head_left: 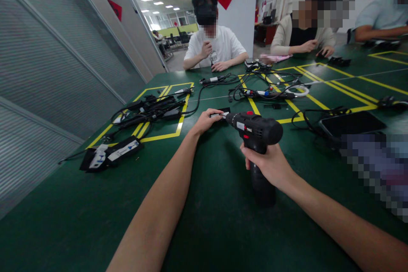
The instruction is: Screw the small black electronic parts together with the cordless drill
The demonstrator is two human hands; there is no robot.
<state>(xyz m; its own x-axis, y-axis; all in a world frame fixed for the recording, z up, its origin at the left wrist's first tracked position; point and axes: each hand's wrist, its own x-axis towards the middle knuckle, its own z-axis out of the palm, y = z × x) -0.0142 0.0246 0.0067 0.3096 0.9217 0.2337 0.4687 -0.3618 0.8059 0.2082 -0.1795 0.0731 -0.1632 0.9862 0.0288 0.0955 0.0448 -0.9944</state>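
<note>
My right hand [270,163] is wrapped round the grip of a black cordless drill [263,129] with red details. The drill points forward and left, its chuck close to my left hand [205,122]. My left hand has its fingers closed on a small black flat part [225,110] low over the green table. The drill's tip meets the near side of this part, beside my left fingertips. Whether the bit sits in a screw is too small to tell, and my left fingers partly cover the part.
Black cables and tools [159,108] lie within yellow tape on the left, with a black-and-white piece [110,153] nearer. Ahead are more cables [264,93]; a black tablet-like device [352,125] lies right. A person in white [216,46] sits opposite, others further right.
</note>
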